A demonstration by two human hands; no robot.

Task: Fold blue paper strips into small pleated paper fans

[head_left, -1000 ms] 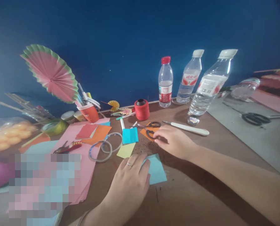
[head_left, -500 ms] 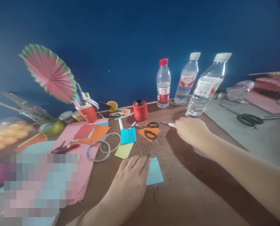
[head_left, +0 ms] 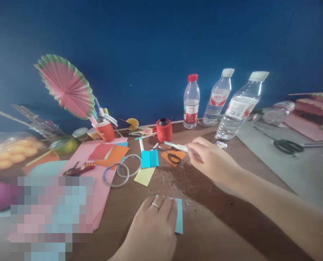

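Observation:
My right hand (head_left: pixel 211 157) has its fingers closed around a white-handled craft knife (head_left: pixel 181 147), raised above the table with its thin tip pointing left. My left hand (head_left: pixel 154 223) presses down on a light blue paper (head_left: pixel 179 217) near the front; most of the sheet lies under the fingers, whose tips are hidden. Below the knife, black-handled scissors (head_left: pixel 174 158) rest on an orange paper square (head_left: pixel 165 156). A folded bright blue paper (head_left: pixel 149 158) and a yellow paper (head_left: pixel 145 176) lie just left of them. Dark specks are scattered on the brown tabletop.
Three water bottles (head_left: pixel 191 108) stand at the back right. A red thread spool (head_left: pixel 164 130) sits at back centre. Further left are tape rolls (head_left: pixel 115 174), pink paper sheets (head_left: pixel 79 154), a red cup (head_left: pixel 104 131) of pens and a large paper fan (head_left: pixel 66 88).
My right hand has moved left with the craft knife, lifting it over the scissors. My left hand and the light blue paper have slid nearer to me. The view has shifted slightly.

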